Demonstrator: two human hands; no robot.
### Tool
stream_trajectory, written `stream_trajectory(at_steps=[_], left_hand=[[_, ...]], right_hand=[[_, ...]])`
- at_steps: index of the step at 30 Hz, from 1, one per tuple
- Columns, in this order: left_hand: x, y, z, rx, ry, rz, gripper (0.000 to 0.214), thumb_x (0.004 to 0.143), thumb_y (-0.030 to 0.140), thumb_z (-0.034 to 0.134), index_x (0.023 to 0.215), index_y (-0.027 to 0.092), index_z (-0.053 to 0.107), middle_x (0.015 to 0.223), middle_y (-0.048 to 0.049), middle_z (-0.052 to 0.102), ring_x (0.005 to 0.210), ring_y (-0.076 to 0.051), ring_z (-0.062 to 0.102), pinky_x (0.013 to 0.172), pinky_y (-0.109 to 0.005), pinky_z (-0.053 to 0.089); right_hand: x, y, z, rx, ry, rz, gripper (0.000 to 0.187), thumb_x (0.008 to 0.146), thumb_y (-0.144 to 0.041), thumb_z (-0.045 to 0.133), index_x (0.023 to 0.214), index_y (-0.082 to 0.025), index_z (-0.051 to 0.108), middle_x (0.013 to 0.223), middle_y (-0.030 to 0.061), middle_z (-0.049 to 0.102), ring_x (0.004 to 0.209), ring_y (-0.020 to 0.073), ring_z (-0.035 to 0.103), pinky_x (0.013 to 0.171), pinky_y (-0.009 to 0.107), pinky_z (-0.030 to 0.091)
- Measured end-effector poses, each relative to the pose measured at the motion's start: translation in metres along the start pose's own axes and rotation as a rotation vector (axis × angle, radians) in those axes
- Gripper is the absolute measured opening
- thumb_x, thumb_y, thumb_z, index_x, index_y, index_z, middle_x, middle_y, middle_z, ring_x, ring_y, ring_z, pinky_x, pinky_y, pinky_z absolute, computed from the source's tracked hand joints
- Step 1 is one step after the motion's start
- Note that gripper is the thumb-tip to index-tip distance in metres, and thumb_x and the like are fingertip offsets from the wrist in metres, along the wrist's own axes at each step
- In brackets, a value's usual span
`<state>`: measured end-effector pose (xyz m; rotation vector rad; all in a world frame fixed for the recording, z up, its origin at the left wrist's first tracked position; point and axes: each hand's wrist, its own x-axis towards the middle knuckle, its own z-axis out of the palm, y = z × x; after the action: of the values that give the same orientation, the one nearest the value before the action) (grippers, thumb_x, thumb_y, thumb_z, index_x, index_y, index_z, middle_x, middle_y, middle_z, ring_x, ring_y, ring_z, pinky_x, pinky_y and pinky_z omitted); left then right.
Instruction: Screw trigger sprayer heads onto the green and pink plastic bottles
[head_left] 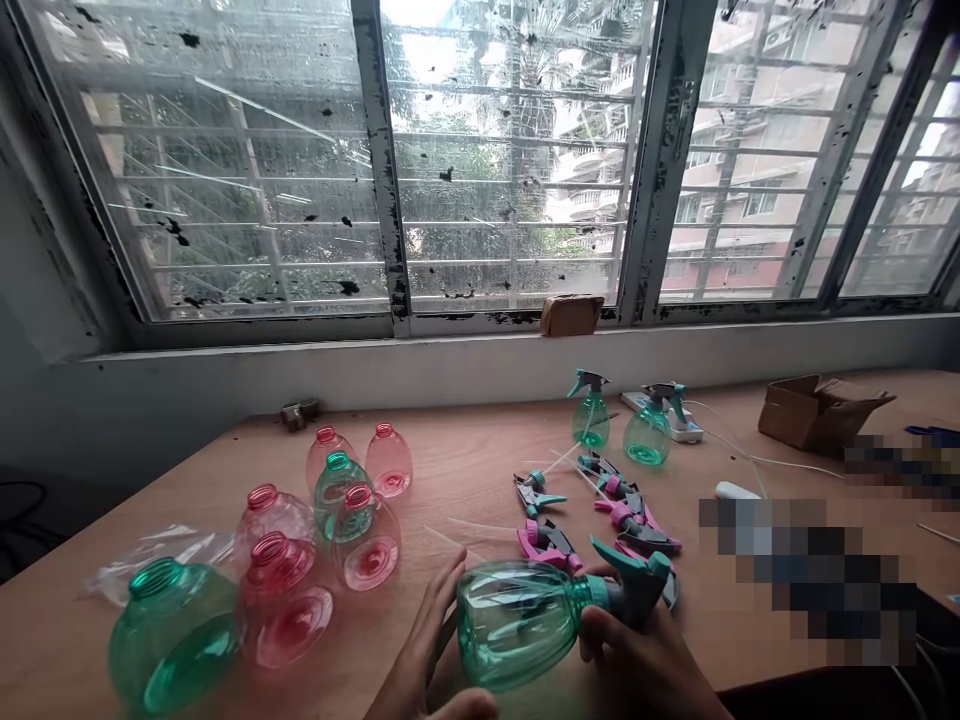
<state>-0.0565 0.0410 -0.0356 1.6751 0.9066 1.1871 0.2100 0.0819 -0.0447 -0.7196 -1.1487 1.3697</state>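
A clear green spray bottle (517,615) lies on its side between my hands, its base to the left. A teal and dark grey trigger head (634,585) sits on its neck. My right hand (649,650) is closed around the neck and trigger head. Cupped about the base is my left hand (427,655), its thumb below and fingers along the far side. Just behind the bottle lie loose trigger heads, including a pink one (551,545) and a teal one (536,493), with thin tubes attached. Some heads are partly hidden by my right hand.
Several open pink bottles (388,460) and two green ones, one at front left (169,635), stand left. Two green bottles with heads (591,415) stand behind, near a power strip (682,430). A cardboard box (817,415) and a blurred patch are right. Plastic film (161,560) lies left.
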Motion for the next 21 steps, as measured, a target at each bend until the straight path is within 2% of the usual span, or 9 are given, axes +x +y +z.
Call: stream_trajectory(at_steps=[3,6,8,10,13,15,17,21], left_hand=[[0.000,0.001,-0.001,-0.092,0.013,-0.057,0.077,0.089,0.055,0.071,0.156,0.039,0.038,0.170,-0.0056,0.031,0.155,-0.037,0.029,0.125,-0.049,0.031],[0.001,0.003,0.000,-0.174,-0.002,-0.111,0.079,0.087,0.048,0.079,0.154,0.042,0.038,0.161,-0.0079,0.048,0.146,-0.038,0.045,0.119,-0.050,0.041],[0.001,0.003,0.002,-0.172,-0.018,-0.121,0.078,0.084,0.042,0.083,0.150,0.047,0.041,0.155,-0.0059,0.054,0.143,-0.036,0.049,0.116,-0.050,0.044],[0.001,0.000,0.004,-0.140,-0.005,-0.072,0.076,0.083,0.040,0.085,0.146,0.048,0.044,0.157,-0.0048,0.050,0.146,-0.036,0.046,0.118,-0.050,0.042],[0.000,-0.010,0.007,-0.060,0.047,0.032,0.071,0.084,0.042,0.083,0.145,0.042,0.045,0.167,-0.0067,0.033,0.154,-0.036,0.029,0.125,-0.051,0.029],[0.000,-0.015,0.008,-0.044,0.049,0.059,0.077,0.082,0.048,0.083,0.147,0.039,0.043,0.171,-0.0087,0.026,0.156,-0.038,0.025,0.126,-0.052,0.024],[0.000,-0.017,0.008,-0.089,0.023,0.046,0.084,0.081,0.058,0.079,0.151,0.038,0.037,0.171,-0.0106,0.027,0.155,-0.039,0.028,0.124,-0.054,0.028],[0.000,-0.004,0.004,-0.147,0.015,-0.021,0.073,0.092,0.062,0.063,0.155,0.038,0.036,0.170,-0.0063,0.033,0.156,-0.036,0.026,0.123,-0.054,0.031]], right_hand=[[0.000,0.000,-0.001,0.011,0.000,0.005,0.051,0.075,-0.056,0.091,0.099,-0.018,0.065,0.057,0.0008,0.070,0.052,0.0193,0.060,0.048,0.026,0.045],[0.000,-0.001,-0.001,-0.001,0.011,0.006,0.051,0.076,-0.056,0.090,0.101,-0.019,0.064,0.058,0.0013,0.070,0.051,0.0198,0.060,0.048,0.027,0.045],[0.000,-0.001,-0.001,-0.009,0.012,0.000,0.051,0.077,-0.055,0.089,0.102,-0.019,0.064,0.058,0.0014,0.071,0.050,0.0201,0.060,0.048,0.028,0.046],[0.000,-0.002,0.000,-0.018,0.009,-0.003,0.052,0.076,-0.055,0.090,0.102,-0.019,0.064,0.057,0.0016,0.071,0.049,0.0206,0.060,0.047,0.029,0.047],[0.000,-0.002,0.000,-0.035,0.015,-0.007,0.052,0.074,-0.056,0.090,0.099,-0.017,0.066,0.056,0.0015,0.069,0.049,0.0210,0.060,0.046,0.029,0.047],[0.000,-0.002,0.000,-0.042,0.014,-0.007,0.053,0.074,-0.057,0.090,0.098,-0.017,0.066,0.056,0.0017,0.069,0.049,0.0207,0.060,0.046,0.029,0.046],[-0.001,-0.002,0.000,-0.046,0.006,-0.005,0.052,0.075,-0.057,0.090,0.098,-0.017,0.066,0.057,0.0019,0.069,0.050,0.0205,0.060,0.047,0.028,0.046],[-0.002,0.001,-0.003,-0.046,-0.017,-0.011,0.048,0.078,-0.055,0.089,0.098,-0.018,0.066,0.059,0.0027,0.071,0.052,0.0198,0.060,0.049,0.027,0.047]])
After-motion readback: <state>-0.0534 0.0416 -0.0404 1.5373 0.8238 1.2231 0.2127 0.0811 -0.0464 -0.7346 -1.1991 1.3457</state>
